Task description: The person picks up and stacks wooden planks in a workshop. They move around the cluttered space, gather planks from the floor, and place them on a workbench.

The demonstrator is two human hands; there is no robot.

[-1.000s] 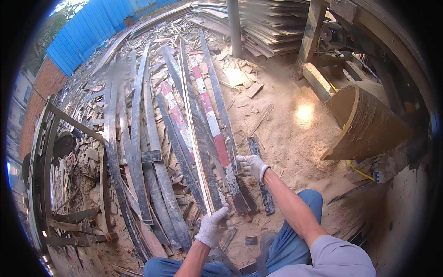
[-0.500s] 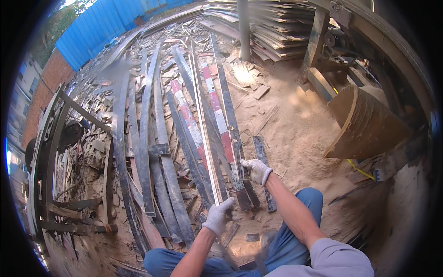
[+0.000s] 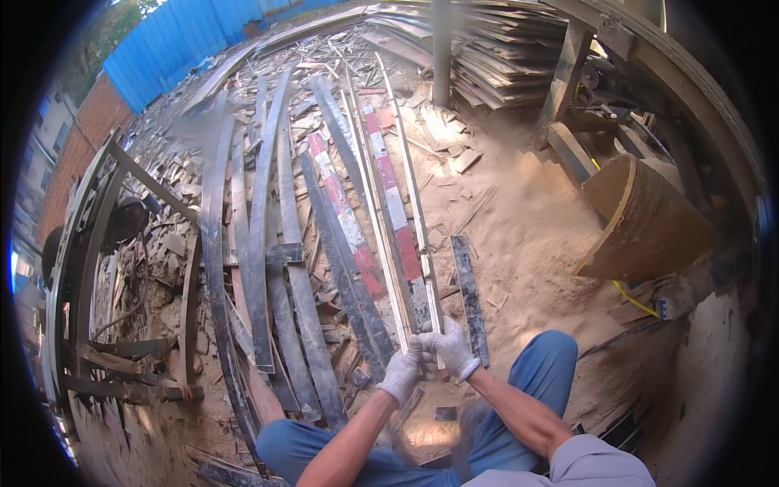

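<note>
Both my hands wear white gloves and meet in front of my knees. My left hand point(image 3: 403, 370) grips the near end of a long thin pale wooden strip point(image 3: 373, 203) that runs away from me over the pile. My right hand point(image 3: 451, 349) is closed on the near end of a second thin strip point(image 3: 410, 187) just to the right of the first. Both strips lie above red-and-white painted planks point(image 3: 389, 203) and dark grey boards point(image 3: 324, 243). A short dark board point(image 3: 469, 296) rests on the sawdust just right of my right hand.
Long dark planks point(image 3: 215, 243) and scrap wood cover the ground to the left. A stack of sheets point(image 3: 503, 57) and a post point(image 3: 441, 49) stand at the back. A curved wooden hopper point(image 3: 641, 219) sits right. Blue fence point(image 3: 187, 40) behind; metal frame point(image 3: 89, 243) at left. Sawdust point(image 3: 527, 227) covers the ground.
My left hand has come up and forward to join my right hand at the ends of the thin strips. The view has shifted slightly, with the pile now seen further back.
</note>
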